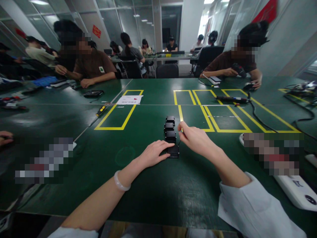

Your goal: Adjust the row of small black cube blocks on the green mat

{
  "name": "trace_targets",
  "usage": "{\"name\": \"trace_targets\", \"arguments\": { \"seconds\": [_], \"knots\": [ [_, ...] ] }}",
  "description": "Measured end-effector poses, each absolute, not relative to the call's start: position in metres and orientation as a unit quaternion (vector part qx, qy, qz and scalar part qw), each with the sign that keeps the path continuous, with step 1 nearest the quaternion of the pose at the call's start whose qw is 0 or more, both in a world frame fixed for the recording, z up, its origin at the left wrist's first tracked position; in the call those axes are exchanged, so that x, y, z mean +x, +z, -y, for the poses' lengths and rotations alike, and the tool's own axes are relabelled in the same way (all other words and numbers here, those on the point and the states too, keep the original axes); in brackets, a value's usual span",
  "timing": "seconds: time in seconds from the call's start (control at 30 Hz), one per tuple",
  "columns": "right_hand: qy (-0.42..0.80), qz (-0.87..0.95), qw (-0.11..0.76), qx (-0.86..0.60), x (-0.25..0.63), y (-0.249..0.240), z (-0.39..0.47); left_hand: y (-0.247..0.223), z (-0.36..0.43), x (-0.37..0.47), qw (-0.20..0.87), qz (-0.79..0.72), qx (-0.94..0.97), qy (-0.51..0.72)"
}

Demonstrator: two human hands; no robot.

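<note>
In the head view, several black box-shaped blocks stand in a row on the green table, running away from me. My left hand (158, 150) reaches over the nearest black block (173, 151), its fingers on the top and its thumb at the near left side. At that block's right edge, my right hand (192, 135) has its fingers pinched together around a thin dark rod (179, 143). The rod's lower end meets the block; its exact kind is too small to make out. Beyond the hands stand the other black blocks (170, 135), untouched.
Yellow tape outlines (110, 128) mark the table. A yellow-black screwdriver (101, 110), a paper sheet (130, 99) and a corded black tool (231, 99) lie farther off. A white power strip-like case (294, 190) is at right. People sit opposite; another person's hand (5, 137) shows at left.
</note>
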State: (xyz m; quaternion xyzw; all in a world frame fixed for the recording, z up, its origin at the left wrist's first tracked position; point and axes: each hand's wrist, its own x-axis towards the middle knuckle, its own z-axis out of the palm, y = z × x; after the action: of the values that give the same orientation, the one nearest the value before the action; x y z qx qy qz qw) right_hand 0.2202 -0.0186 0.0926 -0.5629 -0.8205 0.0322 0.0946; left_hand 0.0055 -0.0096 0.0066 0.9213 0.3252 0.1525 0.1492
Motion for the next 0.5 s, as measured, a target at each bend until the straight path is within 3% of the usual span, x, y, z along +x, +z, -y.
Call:
{"name": "trace_targets", "arguments": {
  "seconds": [0.5],
  "knots": [
    [0.025, 0.823, 0.087, -0.561, 0.2216, 0.0922, 0.0161, 0.0053, 0.0095, 0.0058, 0.150, -0.325, 0.921, 0.153]
  ]
}}
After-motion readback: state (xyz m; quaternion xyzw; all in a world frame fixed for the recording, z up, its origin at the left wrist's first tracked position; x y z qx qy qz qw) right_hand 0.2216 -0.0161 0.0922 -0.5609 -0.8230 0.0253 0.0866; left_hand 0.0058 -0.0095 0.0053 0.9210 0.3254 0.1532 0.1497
